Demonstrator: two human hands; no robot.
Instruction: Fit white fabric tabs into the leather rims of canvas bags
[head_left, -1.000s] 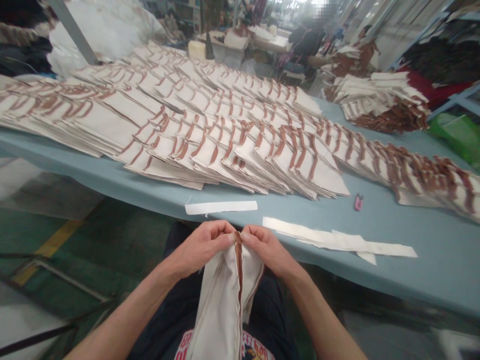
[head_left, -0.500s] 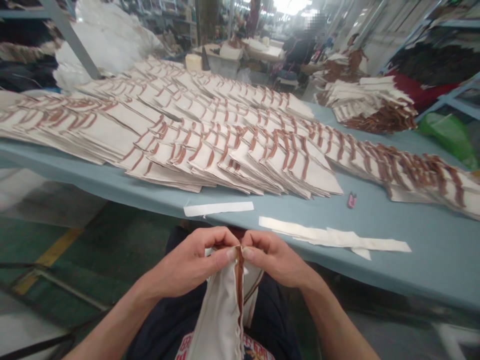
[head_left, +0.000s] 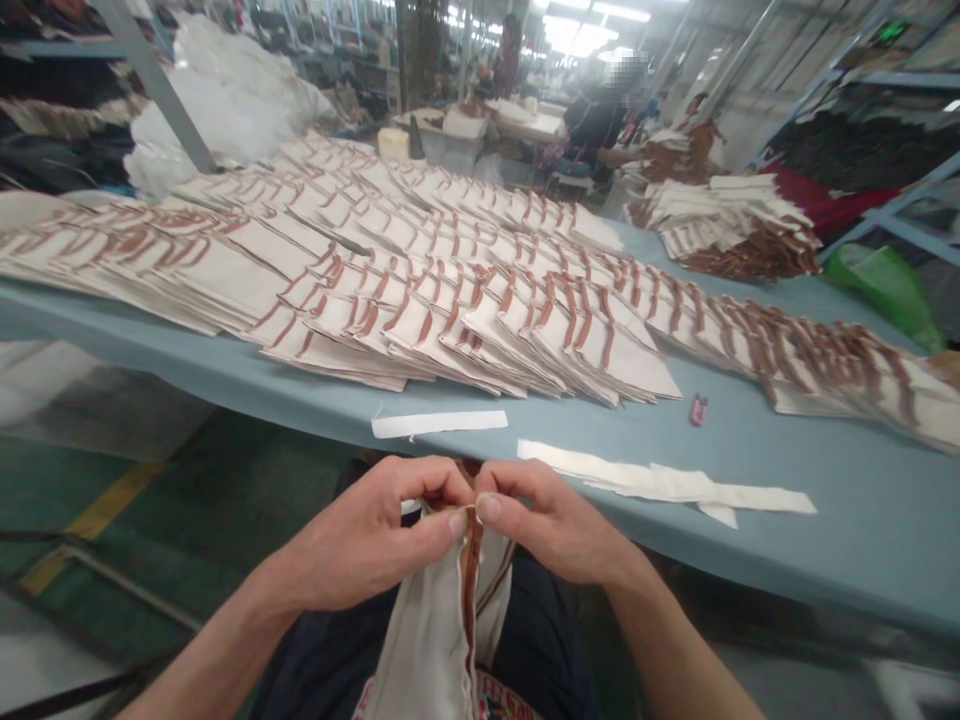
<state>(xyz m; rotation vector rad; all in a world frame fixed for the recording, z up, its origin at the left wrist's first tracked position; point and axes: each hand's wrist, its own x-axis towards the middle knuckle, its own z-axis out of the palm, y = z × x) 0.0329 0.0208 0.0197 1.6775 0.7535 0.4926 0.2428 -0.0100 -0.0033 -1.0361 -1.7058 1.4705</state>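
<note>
A cream fabric piece with a brown-edged seam hangs over my lap, its top end pinched between both hands. My left hand grips the seam edge from the left, thumb and forefinger closed on it. Right beside it, my right hand pinches the same edge with thumb and fingertips. The thumbs almost touch. The lower part of the piece drops out of the bottom of the view. Just beyond my hands, a white strip and several overlapping cream strips lie along the table's near edge.
Overlapping rows of cream pieces with brown bands spread over the blue-covered table. Small pink thread snips lie at the right. A further stack and a green bag stand at the far right. A person sits in the background.
Both hands keep their pinch on the cream fabric piece; the thumbs have shifted slightly along its top edge. The view has tilted up a little.
</note>
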